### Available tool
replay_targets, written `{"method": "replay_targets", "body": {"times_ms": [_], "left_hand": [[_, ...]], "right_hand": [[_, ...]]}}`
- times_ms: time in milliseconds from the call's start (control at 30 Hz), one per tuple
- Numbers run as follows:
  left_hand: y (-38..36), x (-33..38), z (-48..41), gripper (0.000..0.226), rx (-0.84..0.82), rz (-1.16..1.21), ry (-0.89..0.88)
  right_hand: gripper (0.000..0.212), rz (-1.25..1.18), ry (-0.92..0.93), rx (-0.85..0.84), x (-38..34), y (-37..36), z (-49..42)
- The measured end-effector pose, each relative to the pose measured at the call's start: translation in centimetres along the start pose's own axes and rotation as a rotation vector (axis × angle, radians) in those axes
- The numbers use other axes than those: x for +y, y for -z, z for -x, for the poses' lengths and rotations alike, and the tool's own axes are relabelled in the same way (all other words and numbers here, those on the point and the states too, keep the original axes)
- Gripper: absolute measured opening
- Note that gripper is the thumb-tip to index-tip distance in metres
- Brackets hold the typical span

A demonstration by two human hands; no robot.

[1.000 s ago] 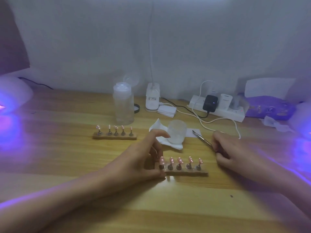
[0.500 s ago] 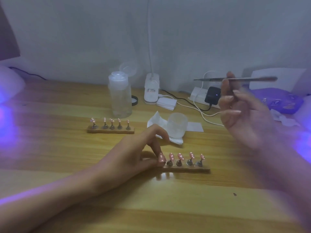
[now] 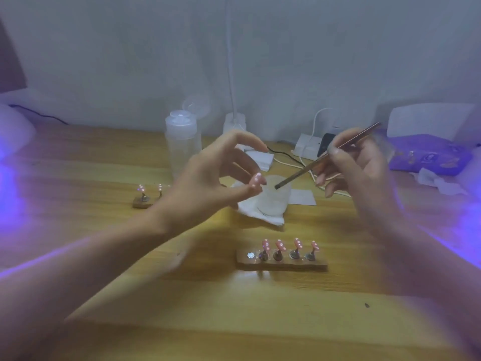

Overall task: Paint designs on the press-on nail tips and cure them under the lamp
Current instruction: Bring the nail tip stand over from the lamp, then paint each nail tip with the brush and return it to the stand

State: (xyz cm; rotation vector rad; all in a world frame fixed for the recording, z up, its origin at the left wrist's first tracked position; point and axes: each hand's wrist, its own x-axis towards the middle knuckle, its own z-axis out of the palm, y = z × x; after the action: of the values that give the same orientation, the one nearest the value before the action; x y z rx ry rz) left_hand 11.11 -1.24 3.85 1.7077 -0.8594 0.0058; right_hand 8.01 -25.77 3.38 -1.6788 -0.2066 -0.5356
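Observation:
My left hand (image 3: 216,175) is raised above the table and pinches one pink nail tip (image 3: 256,180) between thumb and finger. My right hand (image 3: 356,168) grips a thin metal tool (image 3: 325,157), its point aimed at that tip from a short gap. Below, a wooden holder (image 3: 283,264) carries several pink nail tips (image 3: 287,246) on stands, and its leftmost magnet spot is bare. A second holder (image 3: 141,201) with nail tips lies to the left, partly hidden by my left wrist.
A small frosted cup (image 3: 276,201) stands on a white tissue (image 3: 250,212) behind my hands. A clear pump bottle (image 3: 182,144), a power strip (image 3: 309,149) with cables and a purple pack (image 3: 429,157) line the back. Purple lamp light glows at both table ends.
My left hand lifted one nail tip off the near holder's left end and raised it. My right hand brought the tool down and turned its point toward the tip.

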Motion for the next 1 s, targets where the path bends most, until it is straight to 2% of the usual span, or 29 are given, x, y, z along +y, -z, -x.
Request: {"method": "replay_targets", "body": {"times_ms": [233,600,700,833,1000], "left_hand": [[-1.3,-3.0,0.0,0.029,0.086,0.090,0.033],[-1.4,-4.0,0.7,0.040,0.152,0.122,0.030],[-1.5,-3.9,0.2,0.041,0.175,0.137,0.028],[-1.6,-4.0,-0.3,0.043,0.200,0.212,0.010],[-1.5,-3.7,-1.5,0.049,0.199,0.186,-0.023]], "right_hand": [[0.008,0.116,0.062,-0.083,1.1,-1.0,1.0],[0.015,0.072,0.020,-0.104,1.9,-2.1,1.2],[0.011,0.071,0.007,-0.105,1.9,-2.0,1.0],[0.008,0.024,-0.036,-0.058,2.2,-2.0,0.9],[0.009,-0.111,-0.093,0.104,2.6,-1.1,0.5]]}}
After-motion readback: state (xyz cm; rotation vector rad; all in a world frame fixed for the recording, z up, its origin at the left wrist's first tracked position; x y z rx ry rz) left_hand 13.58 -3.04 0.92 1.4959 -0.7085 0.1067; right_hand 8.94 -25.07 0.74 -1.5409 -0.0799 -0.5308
